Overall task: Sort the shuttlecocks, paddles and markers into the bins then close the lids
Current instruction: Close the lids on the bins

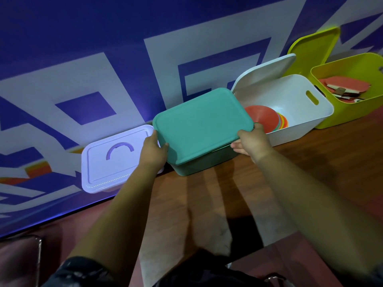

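Note:
A teal lid (204, 123) lies tilted over the teal bin (199, 165) on the wooden table. My left hand (152, 151) grips the lid's left edge and my right hand (253, 140) grips its right corner. What the teal bin holds is hidden. To the right, an open white bin (319, 112) holds flat round markers (267, 119), its white lid (267, 71) leaning behind it. Farther right, an open yellow-green bin (352, 112) holds red paddles (350, 87), with its lid (315, 46) propped on the wall.
A white box with a purple handle (116, 160), lid on, stands left of the teal bin against the blue and white wall. Bare wooden table top (207, 195) lies in front of the bins. A chair frame (31, 245) shows at the lower left.

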`<state>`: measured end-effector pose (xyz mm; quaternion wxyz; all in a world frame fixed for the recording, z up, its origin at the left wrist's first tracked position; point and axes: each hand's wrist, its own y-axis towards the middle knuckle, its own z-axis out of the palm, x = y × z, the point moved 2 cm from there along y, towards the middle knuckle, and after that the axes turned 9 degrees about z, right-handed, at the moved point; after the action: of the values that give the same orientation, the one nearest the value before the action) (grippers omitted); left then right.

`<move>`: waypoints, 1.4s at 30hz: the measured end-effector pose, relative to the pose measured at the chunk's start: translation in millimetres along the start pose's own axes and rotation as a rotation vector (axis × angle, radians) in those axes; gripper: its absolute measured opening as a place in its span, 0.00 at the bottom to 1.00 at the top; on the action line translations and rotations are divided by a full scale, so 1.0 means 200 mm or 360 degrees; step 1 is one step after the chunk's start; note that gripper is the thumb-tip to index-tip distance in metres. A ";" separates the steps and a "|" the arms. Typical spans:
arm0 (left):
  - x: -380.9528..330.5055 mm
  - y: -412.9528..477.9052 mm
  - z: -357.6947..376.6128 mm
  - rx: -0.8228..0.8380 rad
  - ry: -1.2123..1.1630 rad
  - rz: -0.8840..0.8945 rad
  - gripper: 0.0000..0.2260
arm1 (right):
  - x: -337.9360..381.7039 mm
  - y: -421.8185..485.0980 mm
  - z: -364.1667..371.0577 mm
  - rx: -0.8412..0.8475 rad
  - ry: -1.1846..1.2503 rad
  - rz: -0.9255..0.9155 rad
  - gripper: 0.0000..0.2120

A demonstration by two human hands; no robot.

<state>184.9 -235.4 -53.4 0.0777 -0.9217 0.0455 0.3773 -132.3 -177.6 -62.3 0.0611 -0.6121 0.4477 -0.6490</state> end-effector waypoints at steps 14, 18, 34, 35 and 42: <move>0.01 0.09 0.04 0.0135 0.0250 -0.0149 0.27 | 0.05 0.03 -0.06 -0.0492 -0.1284 -0.0456 0.22; -0.03 0.13 0.04 0.0166 0.0403 -0.0197 0.39 | 0.11 0.03 -0.03 -0.0569 -0.1665 -0.0881 0.24; -0.07 0.21 0.12 0.0295 0.0466 -0.0336 0.60 | 0.39 0.14 0.15 -0.0198 -0.2163 -0.0946 0.31; -0.07 0.22 0.12 0.0290 0.0460 -0.0331 0.60 | 0.39 0.15 0.16 -0.0210 -0.2176 -0.0921 0.32; -0.04 0.24 0.12 0.0285 0.0516 -0.0338 0.61 | 0.39 0.19 0.22 -0.0338 -0.2349 -0.0889 0.37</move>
<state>155.9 -278.6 -69.1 0.1904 -0.9594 -0.0067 0.2082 -131.1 -271.5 -35.8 0.1183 -0.9761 0.1810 -0.0210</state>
